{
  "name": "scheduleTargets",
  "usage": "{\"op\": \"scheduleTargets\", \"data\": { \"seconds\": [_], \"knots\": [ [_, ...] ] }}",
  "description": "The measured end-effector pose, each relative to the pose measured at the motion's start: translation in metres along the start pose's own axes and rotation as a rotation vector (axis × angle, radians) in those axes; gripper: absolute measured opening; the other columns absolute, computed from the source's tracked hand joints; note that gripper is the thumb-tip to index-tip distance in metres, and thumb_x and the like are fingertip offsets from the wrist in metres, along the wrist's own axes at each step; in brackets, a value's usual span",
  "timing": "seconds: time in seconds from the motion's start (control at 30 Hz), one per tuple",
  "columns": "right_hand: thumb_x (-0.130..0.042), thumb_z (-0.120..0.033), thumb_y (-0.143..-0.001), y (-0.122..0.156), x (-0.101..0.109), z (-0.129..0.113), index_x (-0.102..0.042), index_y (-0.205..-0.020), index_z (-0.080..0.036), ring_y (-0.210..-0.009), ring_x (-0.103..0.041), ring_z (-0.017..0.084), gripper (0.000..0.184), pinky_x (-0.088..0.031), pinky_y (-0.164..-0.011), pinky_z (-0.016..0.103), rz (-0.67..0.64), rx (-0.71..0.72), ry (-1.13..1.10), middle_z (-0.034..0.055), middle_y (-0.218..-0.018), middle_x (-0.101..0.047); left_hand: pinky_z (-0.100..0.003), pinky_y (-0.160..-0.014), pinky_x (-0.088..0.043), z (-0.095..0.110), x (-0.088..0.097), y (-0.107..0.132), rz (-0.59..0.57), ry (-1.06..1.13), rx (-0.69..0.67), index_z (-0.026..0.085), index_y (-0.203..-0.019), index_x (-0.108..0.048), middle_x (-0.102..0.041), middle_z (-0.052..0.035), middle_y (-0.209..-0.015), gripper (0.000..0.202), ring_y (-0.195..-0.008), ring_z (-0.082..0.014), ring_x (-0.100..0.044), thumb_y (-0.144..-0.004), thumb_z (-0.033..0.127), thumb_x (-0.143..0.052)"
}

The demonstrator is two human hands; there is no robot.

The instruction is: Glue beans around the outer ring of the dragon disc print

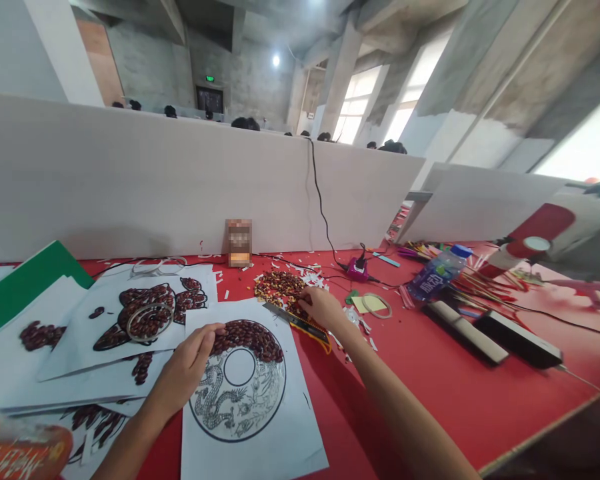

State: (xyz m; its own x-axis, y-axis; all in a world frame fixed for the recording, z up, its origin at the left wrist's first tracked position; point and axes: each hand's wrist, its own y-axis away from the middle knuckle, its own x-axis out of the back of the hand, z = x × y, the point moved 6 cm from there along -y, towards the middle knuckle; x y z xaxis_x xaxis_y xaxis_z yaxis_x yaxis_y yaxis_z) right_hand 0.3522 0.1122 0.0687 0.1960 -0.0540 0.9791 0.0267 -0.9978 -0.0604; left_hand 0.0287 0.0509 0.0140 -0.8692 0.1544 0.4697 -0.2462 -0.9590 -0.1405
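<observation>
A sheet of white paper (pixel 250 460) carries a printed ring with a dragon design, and dark red beans (pixel 253 337) cover the ring's upper part. My left hand (pixel 195 353) rests at the ring's upper left edge, fingers stretched out, fingertips touching the beans there. My right hand (pixel 325 310) reaches into a loose pile of red and yellow beans (pixel 280 285) behind the sheet. Its fingers are bent together at the pile; whatever is between them is hidden. A yellow utility knife (pixel 303 325) lies between the sheet and my right hand, its blade toward the pile.
Bean-covered pictures (pixel 147 313) overlap at left, near an orange package (pixel 23 447). A tape roll (pixel 377 305), purple power socket (pixel 357 268), bottle (pixel 440 272) and dark boxes (pixel 517 339) stand at right. A white partition (pixel 155 187) borders the red table (pixel 405 373).
</observation>
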Motion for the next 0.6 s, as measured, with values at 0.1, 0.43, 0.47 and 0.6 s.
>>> {"op": "scheduleTargets", "data": {
  "seconds": [0.1,0.43,0.47,0.6],
  "knots": [
    [-0.061,-0.02,-0.09,-0.006,-0.006,-0.002,-0.072,-0.094,-0.02,-0.086,-0.066,0.018,0.011,-0.039,-0.065,0.023,-0.046,-0.02,0.038,0.0056,-0.096,-0.074,-0.044,-0.114,-0.039,0.0,0.0,0.0,-0.007,-0.006,0.002,0.023,-0.132,-0.059,-0.064,-0.009,-0.134,0.048,-0.127,-0.0231,-0.056,-0.104,0.051,-0.031],
    [-0.058,-0.013,-0.086,-0.016,-0.002,-0.021,-0.073,-0.088,-0.017,-0.082,-0.066,0.019,0.016,-0.039,-0.064,0.024,-0.125,0.046,0.126,0.0096,-0.09,-0.073,-0.046,-0.113,-0.042,0.0,0.0,0.0,0.008,-0.035,-0.03,0.024,-0.132,-0.06,-0.065,-0.0091,-0.132,0.047,-0.126,-0.0242,-0.058,-0.104,0.049,-0.032],
    [-0.057,-0.012,-0.086,-0.017,-0.001,-0.022,-0.073,-0.087,-0.016,-0.082,-0.066,0.019,0.017,-0.04,-0.064,0.024,-0.121,0.05,0.123,0.0102,-0.089,-0.073,-0.046,-0.113,-0.042,0.0,0.001,0.0,0.01,-0.036,-0.034,0.024,-0.132,-0.06,-0.065,-0.0091,-0.132,0.047,-0.126,-0.0242,-0.058,-0.104,0.049,-0.032],
    [-0.056,-0.01,-0.087,-0.01,0.009,-0.023,-0.074,-0.088,-0.015,-0.079,-0.066,0.017,0.019,-0.042,-0.069,0.023,-0.086,0.075,0.064,0.0087,-0.085,-0.073,-0.046,-0.113,-0.043,0.004,0.001,0.0,0.009,-0.025,-0.045,0.023,-0.131,-0.06,-0.065,-0.0093,-0.132,0.047,-0.125,-0.0241,-0.058,-0.104,0.049,-0.032]
  ]
}}
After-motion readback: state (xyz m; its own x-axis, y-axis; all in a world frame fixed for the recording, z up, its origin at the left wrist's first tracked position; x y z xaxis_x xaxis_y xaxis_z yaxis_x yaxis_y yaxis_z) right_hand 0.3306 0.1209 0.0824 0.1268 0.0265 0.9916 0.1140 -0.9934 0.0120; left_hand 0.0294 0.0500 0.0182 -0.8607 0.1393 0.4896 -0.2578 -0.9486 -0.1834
